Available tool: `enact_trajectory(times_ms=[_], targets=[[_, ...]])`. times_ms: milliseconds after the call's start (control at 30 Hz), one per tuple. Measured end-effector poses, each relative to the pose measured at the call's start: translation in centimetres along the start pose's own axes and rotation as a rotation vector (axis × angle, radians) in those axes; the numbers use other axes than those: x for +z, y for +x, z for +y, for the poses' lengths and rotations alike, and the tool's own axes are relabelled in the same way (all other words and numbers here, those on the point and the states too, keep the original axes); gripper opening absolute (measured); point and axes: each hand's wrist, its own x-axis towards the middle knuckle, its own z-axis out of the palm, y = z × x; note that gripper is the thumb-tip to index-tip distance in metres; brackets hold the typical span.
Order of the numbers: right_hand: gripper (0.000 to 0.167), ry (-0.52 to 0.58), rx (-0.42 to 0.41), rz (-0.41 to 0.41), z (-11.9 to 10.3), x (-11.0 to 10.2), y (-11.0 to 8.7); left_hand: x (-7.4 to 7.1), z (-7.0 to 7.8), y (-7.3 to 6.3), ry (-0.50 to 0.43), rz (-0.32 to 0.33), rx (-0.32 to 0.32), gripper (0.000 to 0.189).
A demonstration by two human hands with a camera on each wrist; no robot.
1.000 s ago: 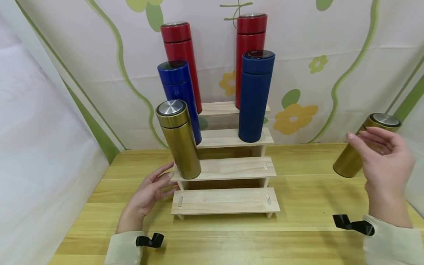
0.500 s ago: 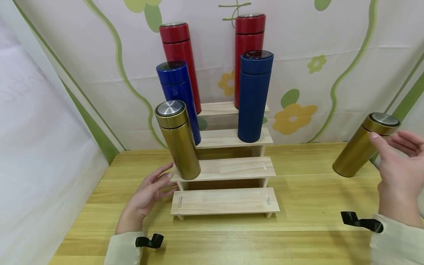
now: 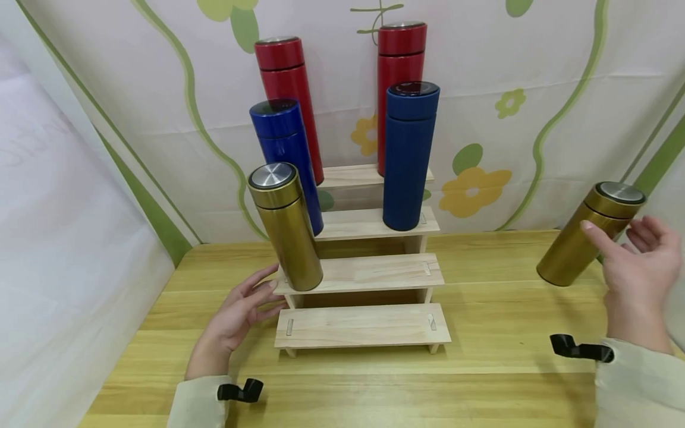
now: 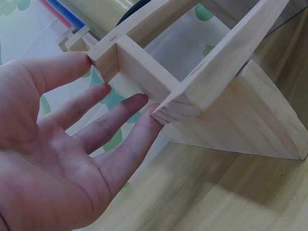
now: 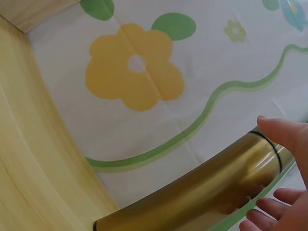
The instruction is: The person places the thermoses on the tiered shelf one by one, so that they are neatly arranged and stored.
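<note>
My left hand reaches to the left end of a stepped wooden rack, its fingers fairly straight. In the left wrist view its fingertips rest at the ends of the boards. A gold thermos flask stands on the second step, above that hand. At the right, another gold flask with a steel lid stands on the table. My right hand is beside it, thumb at its front and fingers spread to its right. The right wrist view shows the thumb near the lid seam, with the fingers not wrapped round the flask.
Two blue flasks stand on the third step, one at the left and one at the right. Behind them two red flasks occupy the top step. A flower-patterned cloth hangs behind the wooden table.
My right hand has moved right from in front of the gold flask, then slightly back left, its fingers opening out. The left hand stays at the rack. The flasks have not moved.
</note>
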Motion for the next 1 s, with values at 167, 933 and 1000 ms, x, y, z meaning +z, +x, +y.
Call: enact_trajectory(times_ms=[167,933,1000], targets=[[0.099,-0.033,0.027,-0.042,1.0,0.3,1.5,0.0,-0.1,0.0,-0.003,-0.005,0.004,0.063],[0.085,-0.131,0.048,-0.063,3.6,0.7,3.2,-0.1,-0.2,0.0,-0.015,-0.013,0.013,0.064],[0.084,-0.127,0.053,-0.059,3.5,0.7,3.1,-0.1,-0.2,0.0,-0.015,-0.014,0.015,0.064]])
